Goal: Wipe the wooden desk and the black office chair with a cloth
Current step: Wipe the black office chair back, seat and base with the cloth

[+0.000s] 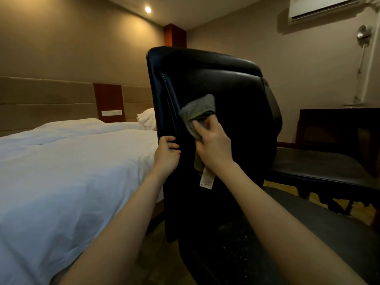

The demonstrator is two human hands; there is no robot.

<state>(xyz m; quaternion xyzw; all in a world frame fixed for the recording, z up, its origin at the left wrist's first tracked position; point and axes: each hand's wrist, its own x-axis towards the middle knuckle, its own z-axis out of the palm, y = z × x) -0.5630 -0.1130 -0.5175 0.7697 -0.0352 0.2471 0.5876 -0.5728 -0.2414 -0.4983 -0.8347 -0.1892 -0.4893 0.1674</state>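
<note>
Centrally: black office chair (226, 83), its tall backrest upright and filling the middle of the view; its seat runs toward the lower right.
Cloth: grey cloth (195, 112), bunched and pressed against the left half of the backrest, about halfway up.
Right hand: right hand (213, 145) grips the cloth, fingers (208, 122) clamped on its folds with the thumb laid across it.
Left hand: left hand (166, 155) holds the backrest's left edge, fingers curled round the rim, just beside the cloth.
Tag: white care tag (206, 178) hangs from the cloth below the right wrist; it carries print too small to read.
Bed: bed (61, 161) with white bedding, left of the chair and close against it; a white pillow (147, 118) shows at the backrest's left edge.
Headboard: padded headboard (51, 95) with a white wall plate (112, 113) on a wooden panel; any marking on the plate cannot be made out.
Table: dark table (337, 124) by the right wall, behind the chair and well apart from both hands.
Bench: low black bench (320, 167) between the chair and the table.
Fan: standing fan (364, 32), its base at the table's top edge.
Air conditioner: white air conditioner (322, 7) high on the right wall; no brand is readable.
</note>
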